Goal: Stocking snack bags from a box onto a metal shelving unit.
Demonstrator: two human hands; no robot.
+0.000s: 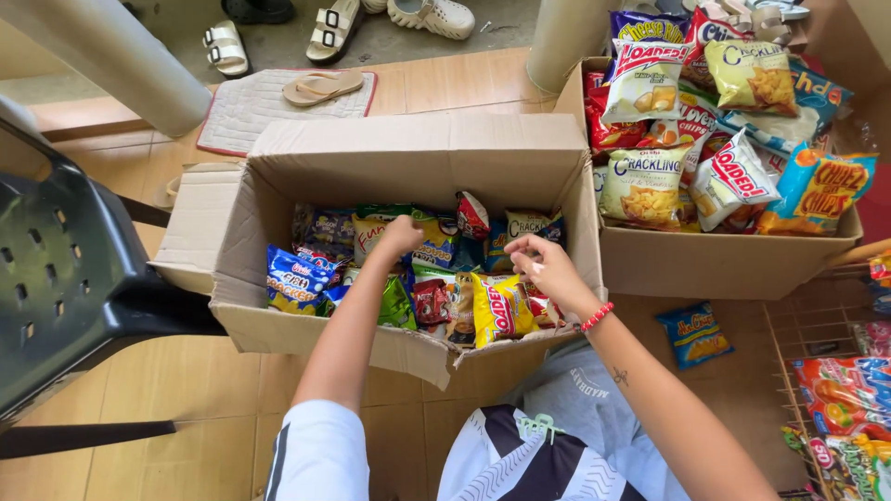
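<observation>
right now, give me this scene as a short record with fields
left hand: left hand reaching into open cardboard box, among snack packets
right hand: right hand over yellow snack bag, red bead bracelet on wrist
beside: second box heaped with snack bags
floor: blue packet, black chair

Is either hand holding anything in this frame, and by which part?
The left hand is closed on a snack packet in the cardboard box, apparently at its top edge. The right hand hovers over the packets; whether its fingers pinch anything cannot be told.
</observation>
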